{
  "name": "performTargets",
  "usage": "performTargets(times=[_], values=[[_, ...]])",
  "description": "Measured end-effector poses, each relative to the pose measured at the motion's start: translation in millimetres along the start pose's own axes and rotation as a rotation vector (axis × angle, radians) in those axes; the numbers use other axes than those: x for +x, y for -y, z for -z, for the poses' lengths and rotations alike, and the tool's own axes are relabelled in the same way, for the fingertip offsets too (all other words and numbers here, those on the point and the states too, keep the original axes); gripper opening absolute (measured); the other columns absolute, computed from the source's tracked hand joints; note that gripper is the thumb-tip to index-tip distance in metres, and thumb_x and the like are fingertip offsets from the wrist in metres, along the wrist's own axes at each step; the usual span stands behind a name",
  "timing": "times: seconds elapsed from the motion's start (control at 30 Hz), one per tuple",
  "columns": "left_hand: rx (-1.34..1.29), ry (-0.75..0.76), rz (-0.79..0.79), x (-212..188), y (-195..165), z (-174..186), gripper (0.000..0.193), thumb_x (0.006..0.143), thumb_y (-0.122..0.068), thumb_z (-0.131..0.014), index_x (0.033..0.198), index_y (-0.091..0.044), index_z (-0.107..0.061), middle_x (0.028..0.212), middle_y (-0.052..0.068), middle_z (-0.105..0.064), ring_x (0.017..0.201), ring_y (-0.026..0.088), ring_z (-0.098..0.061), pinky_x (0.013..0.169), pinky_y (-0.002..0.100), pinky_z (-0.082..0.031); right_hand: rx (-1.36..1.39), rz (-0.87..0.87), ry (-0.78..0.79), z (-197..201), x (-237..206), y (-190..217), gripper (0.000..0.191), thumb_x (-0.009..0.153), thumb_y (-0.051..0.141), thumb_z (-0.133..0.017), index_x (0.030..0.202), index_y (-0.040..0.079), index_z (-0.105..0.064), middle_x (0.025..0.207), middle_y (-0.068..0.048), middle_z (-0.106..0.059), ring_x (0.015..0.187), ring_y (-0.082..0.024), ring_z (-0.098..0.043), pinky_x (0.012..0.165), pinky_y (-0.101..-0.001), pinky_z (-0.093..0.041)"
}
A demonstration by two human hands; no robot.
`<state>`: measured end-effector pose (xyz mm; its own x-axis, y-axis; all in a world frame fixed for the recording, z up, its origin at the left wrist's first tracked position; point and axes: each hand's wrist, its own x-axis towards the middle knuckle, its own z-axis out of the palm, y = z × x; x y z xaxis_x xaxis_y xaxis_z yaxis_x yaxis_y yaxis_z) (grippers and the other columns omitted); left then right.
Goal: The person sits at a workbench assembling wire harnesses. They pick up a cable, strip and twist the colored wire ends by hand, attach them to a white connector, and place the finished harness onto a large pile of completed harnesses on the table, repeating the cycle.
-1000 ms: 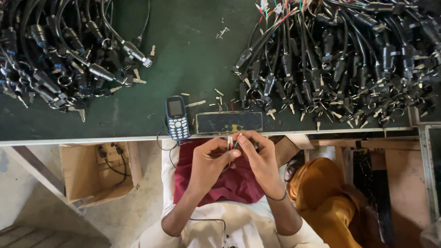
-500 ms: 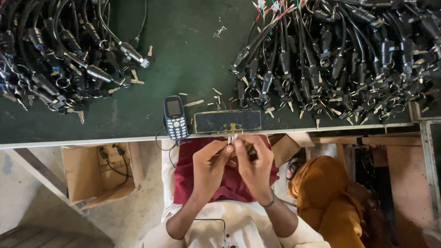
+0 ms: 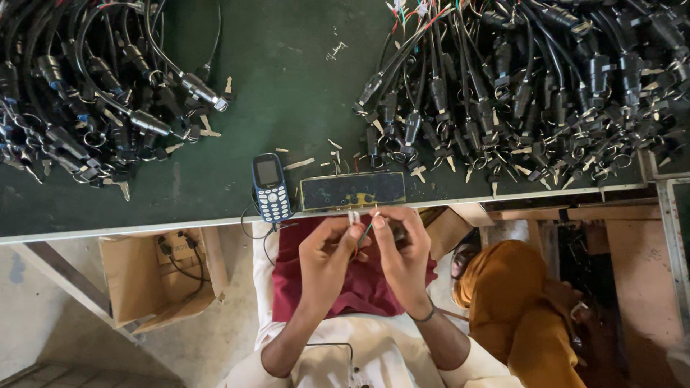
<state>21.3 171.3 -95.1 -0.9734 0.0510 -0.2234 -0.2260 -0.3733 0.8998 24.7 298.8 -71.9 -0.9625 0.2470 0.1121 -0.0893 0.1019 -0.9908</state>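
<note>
— While both hands work at the near edge of the worktop, what are they pinched on?
— The left hand [image 3: 325, 251] and right hand [image 3: 402, 248] are close together, fingertips clamped on a small white connector piece with thin coloured wires [image 3: 361, 224], held over a dark red cloth [image 3: 359, 287] on the lap.

— How should that be handled well?
— I'd judge: keep the grip short, near the wire ends, and steady the wrists so the fine strands stay aligned.

— What lies just beyond?
— A flat dark rectangular metal block with a yellow mark [image 3: 352, 190] sits at the green worktop [image 3: 287, 65] edge, with a small blue keypad phone [image 3: 271, 187] to its left.

— Farther out?
— Heaps of black cable assemblies with metal plugs lie far left [image 3: 79, 93] and far right [image 3: 532, 79]. An open brown cardboard box [image 3: 154, 280] stands on the floor at left, below the worktop; it shows no label that I can make out.
</note>
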Motion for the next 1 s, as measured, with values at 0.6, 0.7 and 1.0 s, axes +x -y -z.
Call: performTargets(times=[0.6, 0.7, 1.0], values=[[0.234, -0.021, -0.141, 0, -11, -6, 0.010, 0.092, 0.000, -0.073, 0.101, 0.003, -0.074, 0.079, 0.003, -0.071, 0.070, 0.007, -0.063, 0.063, 0.022, -0.054, 0.101, -0.133, 0.148, 8, 12, -1, 0.020, 0.102, 0.013, -0.065, 0.113, -0.001, -0.074, 0.095, 0.003, -0.071, 0.084, -0.001, -0.061, 0.074, -0.0186, -0.050], [0.297, 0.026, -0.166, 0, -12, -4, 0.006, 0.093, -0.001, -0.071, 0.096, 0.004, -0.073, 0.076, 0.003, -0.067, 0.066, 0.008, -0.063, 0.060, 0.023, -0.052, 0.095, -0.114, 0.158, 11, 15, -3, 0.019, 0.102, 0.013, -0.065, 0.110, -0.001, -0.075, 0.099, 0.002, -0.074, 0.085, -0.002, -0.063, 0.076, -0.0196, -0.051], [0.357, -0.045, -0.265, -7, -6, -11, 0.004, 0.095, 0.005, -0.066, 0.092, 0.004, -0.068, 0.071, 0.004, -0.058, 0.060, 0.009, -0.053, 0.054, 0.025, -0.042, 0.204, -0.147, 0.118, 2, -2, -22, 0.011, 0.104, 0.011, -0.065, 0.099, 0.001, -0.066, 0.086, 0.000, -0.072, 0.076, -0.002, -0.063, 0.066, -0.0201, -0.051]])
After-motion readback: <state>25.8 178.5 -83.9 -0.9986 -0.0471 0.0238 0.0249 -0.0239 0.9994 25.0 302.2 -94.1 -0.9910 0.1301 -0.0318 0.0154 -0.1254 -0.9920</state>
